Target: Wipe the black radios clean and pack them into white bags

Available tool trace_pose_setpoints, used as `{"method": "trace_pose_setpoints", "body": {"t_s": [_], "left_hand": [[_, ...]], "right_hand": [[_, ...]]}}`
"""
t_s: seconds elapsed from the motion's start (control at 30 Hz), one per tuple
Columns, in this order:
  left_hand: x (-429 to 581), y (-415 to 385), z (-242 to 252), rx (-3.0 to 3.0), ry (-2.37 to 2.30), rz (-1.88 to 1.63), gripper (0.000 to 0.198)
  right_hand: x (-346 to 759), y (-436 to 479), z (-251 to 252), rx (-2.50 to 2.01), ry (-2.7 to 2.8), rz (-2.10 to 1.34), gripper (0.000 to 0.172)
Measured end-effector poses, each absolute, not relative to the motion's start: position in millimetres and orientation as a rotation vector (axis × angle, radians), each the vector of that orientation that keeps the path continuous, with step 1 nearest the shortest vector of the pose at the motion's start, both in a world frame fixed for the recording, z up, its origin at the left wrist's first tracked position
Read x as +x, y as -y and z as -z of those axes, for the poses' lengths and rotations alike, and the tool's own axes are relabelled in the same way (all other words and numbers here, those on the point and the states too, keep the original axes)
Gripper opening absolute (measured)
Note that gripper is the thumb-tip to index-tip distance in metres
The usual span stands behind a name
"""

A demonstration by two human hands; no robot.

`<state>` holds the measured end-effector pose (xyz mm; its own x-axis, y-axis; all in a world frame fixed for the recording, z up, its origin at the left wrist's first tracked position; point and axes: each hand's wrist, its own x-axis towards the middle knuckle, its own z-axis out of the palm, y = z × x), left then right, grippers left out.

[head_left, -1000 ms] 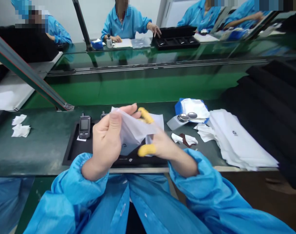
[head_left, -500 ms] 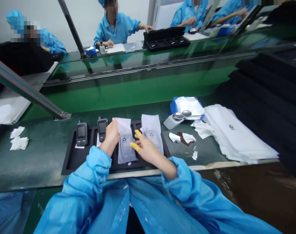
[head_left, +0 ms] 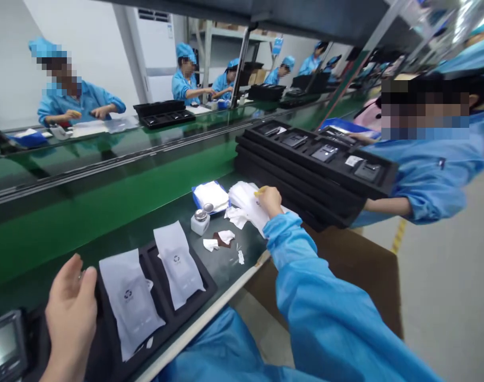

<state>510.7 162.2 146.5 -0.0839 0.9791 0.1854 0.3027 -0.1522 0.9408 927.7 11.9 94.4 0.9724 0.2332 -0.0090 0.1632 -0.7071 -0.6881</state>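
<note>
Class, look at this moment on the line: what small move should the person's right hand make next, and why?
Probably lift a single bag off the stack of white bags: the right hand is already at the stack, two bags lie in the black tray, and the handheld device lies uncovered.

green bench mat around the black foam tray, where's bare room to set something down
The dark green bench mat is bare between the black foam tray and the white paper scrap, by the near edge. A thin strip runs behind the tray. Crowded around the right hand: stacked white bags, crumpled white wipes, steel-capped white bottle.
</note>
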Motion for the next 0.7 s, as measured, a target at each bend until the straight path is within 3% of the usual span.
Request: {"method": "trace_pose_setpoints", "body": {"t_s": [0.5, 0.7], "left_hand": [[481.2, -140.7, -124.4, 1.319, -1.147, -1.139, 0.044], [495.1, -134.2, -128.9, 1.292, -1.038, -1.013, 0.050]], "right_hand": [[913.4, 0.8, -106.5, -2.172, 0.306, -0.057, 0.036], [822.2, -25.4, -149.5, -1.925, 0.651, 0.003, 0.021]]}}
